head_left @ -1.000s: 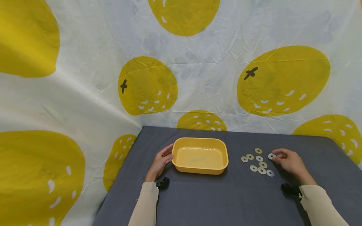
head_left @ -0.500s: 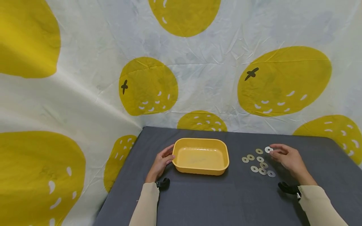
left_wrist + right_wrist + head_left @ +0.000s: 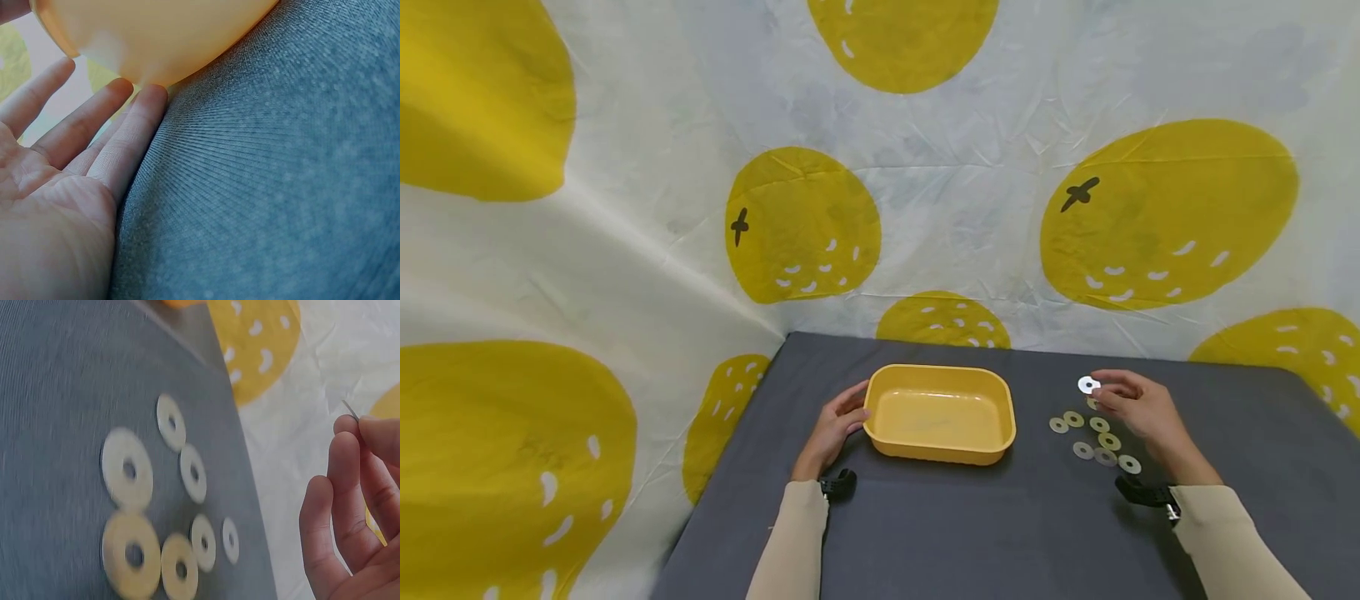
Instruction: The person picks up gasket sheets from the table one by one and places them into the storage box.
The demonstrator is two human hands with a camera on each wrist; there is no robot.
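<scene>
Washer (image 3: 1087,385) pinched in our right hand (image 3: 1138,412); carry level over tray (image 3: 939,412), release low. Left hand (image 3: 835,427) flat, relaxed, bracing tray wall.

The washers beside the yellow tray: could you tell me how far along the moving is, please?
Nothing looks done: the yellow tray holds no washer. In hand: the right hand pinches one washer, lifted off the table, while the left hand rests against the tray's side. Left: seven washers on the grey cloth.
</scene>
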